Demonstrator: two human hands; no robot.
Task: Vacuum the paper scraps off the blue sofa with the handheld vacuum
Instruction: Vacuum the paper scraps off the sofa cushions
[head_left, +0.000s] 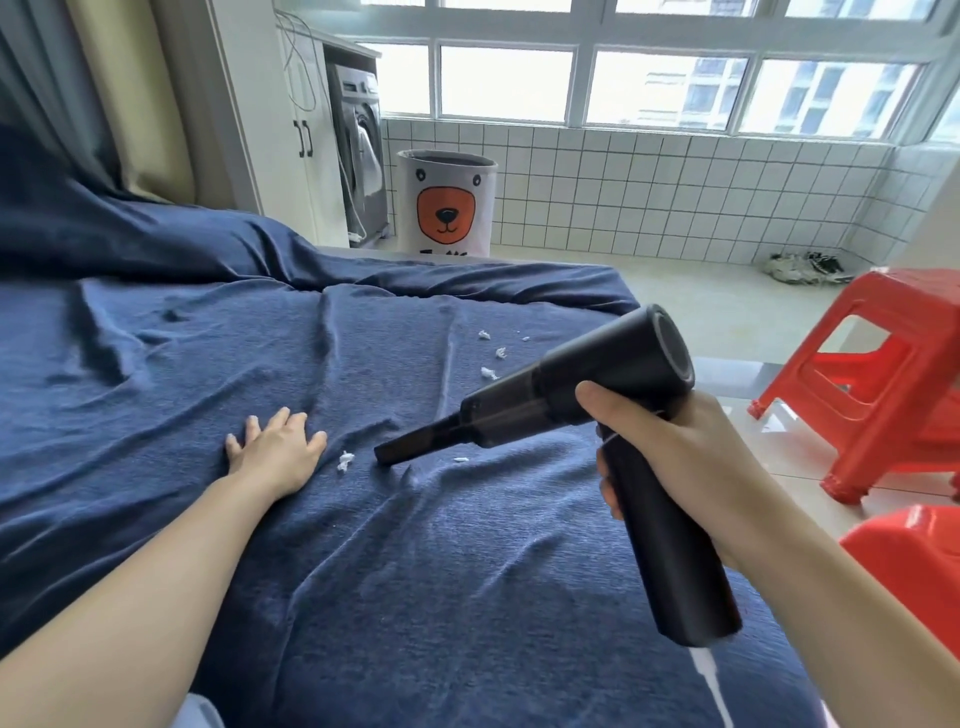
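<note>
Two paper scraps (345, 460) lie either side of the nozzle of the handheld vacuum (550, 405), whose handle the right hand (660, 457) grips; more sit farther back on the blue sofa (208, 353). The left hand (278, 449) presses flat, fingers spread. I'd keep that cloth taut and sweep the tip low and slowly.

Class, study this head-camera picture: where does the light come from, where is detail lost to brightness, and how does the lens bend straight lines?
Head view: daylight enters through the window, whose panes are blown out nearly white; the window frame and tiled wall bow from wide-angle distortion; the blue sofa is evenly lit, its creases softly shaded; the handheld vacuum and paper scraps look sharp.
</note>
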